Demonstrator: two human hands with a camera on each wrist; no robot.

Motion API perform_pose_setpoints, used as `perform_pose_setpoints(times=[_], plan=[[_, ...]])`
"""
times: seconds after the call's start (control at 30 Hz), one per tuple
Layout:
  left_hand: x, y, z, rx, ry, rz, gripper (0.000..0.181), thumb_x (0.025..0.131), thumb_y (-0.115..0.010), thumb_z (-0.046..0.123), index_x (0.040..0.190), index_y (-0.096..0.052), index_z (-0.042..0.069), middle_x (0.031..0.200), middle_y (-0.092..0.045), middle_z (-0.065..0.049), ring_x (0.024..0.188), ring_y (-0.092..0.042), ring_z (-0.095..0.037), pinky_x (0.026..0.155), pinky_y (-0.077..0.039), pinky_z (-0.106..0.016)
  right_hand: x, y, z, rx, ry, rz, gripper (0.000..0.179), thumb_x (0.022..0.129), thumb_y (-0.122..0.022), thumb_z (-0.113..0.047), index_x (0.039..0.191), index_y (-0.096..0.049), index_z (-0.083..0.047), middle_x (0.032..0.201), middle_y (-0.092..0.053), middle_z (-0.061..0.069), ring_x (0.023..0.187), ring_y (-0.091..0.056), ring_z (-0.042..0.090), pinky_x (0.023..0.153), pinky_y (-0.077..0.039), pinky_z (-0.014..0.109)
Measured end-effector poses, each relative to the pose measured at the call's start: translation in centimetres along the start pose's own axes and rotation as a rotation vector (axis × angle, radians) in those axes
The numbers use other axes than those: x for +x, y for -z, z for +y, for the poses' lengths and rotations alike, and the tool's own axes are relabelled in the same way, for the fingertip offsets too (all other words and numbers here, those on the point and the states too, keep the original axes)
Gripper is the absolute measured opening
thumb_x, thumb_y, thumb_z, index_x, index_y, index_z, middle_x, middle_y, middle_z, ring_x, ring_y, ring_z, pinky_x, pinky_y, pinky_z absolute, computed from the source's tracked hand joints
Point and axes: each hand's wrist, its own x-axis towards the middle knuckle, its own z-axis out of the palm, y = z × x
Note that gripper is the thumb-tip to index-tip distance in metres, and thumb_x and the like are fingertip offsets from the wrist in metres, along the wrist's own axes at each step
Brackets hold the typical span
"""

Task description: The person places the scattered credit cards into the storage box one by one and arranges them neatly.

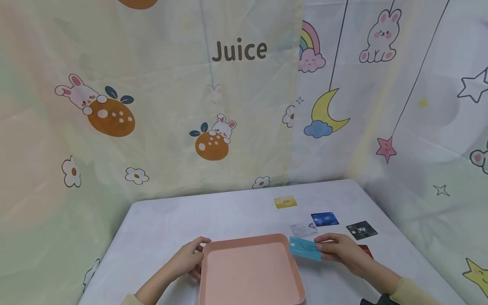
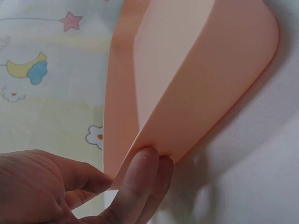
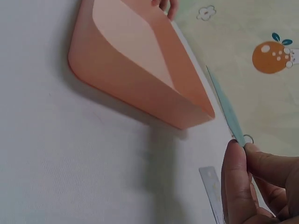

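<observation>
A pink tray [image 1: 249,271] with raised walls sits at the front of the white table. My left hand [image 1: 187,259] holds it at its far left corner; in the left wrist view the fingers [image 2: 142,179] bend around that corner, pressed to the outer wall. My right hand [image 1: 341,252] pinches a light blue VIP card [image 1: 305,248] by its right end, between thumb and fingers. That card is raised beside the tray's far right corner, and the right wrist view shows it nearly edge-on, above the table.
Several cards lie on the table right of and behind the tray: yellow [image 1: 285,202], dark blue [image 1: 325,218], pale silver [image 1: 304,229] and black [image 1: 361,230]. A red card [image 1: 366,250] is partly hidden behind my right hand. A printed curtain [image 1: 244,106] hangs behind the table.
</observation>
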Motion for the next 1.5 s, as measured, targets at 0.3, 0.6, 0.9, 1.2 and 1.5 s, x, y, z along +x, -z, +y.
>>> perform_pose_setpoints(times=[0.3, 0.6, 0.9, 1.2, 1.5], plan=[[-0.1, 0.0, 0.0, -0.002, -0.006, 0.009, 0.053, 0.095, -0.051, 0.002, 0.148, -0.047, 0.001, 0.124, -0.061, -0.022, 0.059, -0.070, -0.024, 0.050, -0.059, -0.039, -0.8, -2.6, -0.8, 0.030, 0.034, -0.091, 0.043, 0.094, -0.076, -0.017, 0.128, -0.064, 0.006, 0.104, -0.072, 0.010, 0.080, -0.072, 0.019, 0.079, -0.063, 0.032], [-0.3, 0.1, 0.0, 0.002, -0.001, 0.008, 0.052, 0.097, -0.051, 0.004, 0.148, -0.047, 0.002, 0.121, -0.062, -0.021, 0.053, -0.066, -0.021, 0.048, -0.059, -0.038, -1.6, -6.7, -1.3, 0.091, 0.048, -0.234, 0.042, 0.095, -0.075, -0.017, 0.127, -0.063, 0.005, 0.103, -0.074, 0.007, 0.081, -0.074, 0.017, 0.079, -0.062, 0.030], [-0.3, -0.2, -0.3, -0.021, 0.011, 0.012, 0.050, 0.099, -0.052, 0.007, 0.149, -0.047, 0.004, 0.123, -0.061, -0.021, 0.057, -0.067, -0.022, 0.049, -0.059, -0.037, -2.4, -11.2, -1.9, 0.122, 0.076, -0.337, 0.029, 0.095, -0.075, -0.015, 0.118, -0.070, 0.001, 0.106, -0.071, 0.007, 0.081, -0.070, 0.013, 0.078, -0.062, 0.028], [-0.3, -0.5, -0.6, -0.034, 0.003, 0.021, 0.048, 0.101, -0.051, 0.007, 0.149, -0.048, 0.005, 0.122, -0.061, -0.020, 0.056, -0.067, -0.021, 0.049, -0.059, -0.039, -2.3, -12.6, -2.0, 0.093, 0.087, -0.303, 0.026, 0.094, -0.075, -0.012, 0.115, -0.069, 0.001, 0.104, -0.072, 0.007, 0.081, -0.070, 0.013, 0.075, -0.063, 0.029], [-0.3, -0.3, -0.7, -0.064, -0.004, 0.008, 0.054, 0.099, -0.056, 0.008, 0.151, -0.045, 0.001, 0.124, -0.059, -0.025, 0.064, -0.072, -0.027, 0.051, -0.060, -0.039, -2.1, -13.8, -1.2, 0.094, 0.114, -0.344, 0.020, 0.095, -0.072, -0.004, 0.113, -0.070, 0.004, 0.097, -0.076, 0.007, 0.080, -0.072, 0.012, 0.073, -0.063, 0.030]])
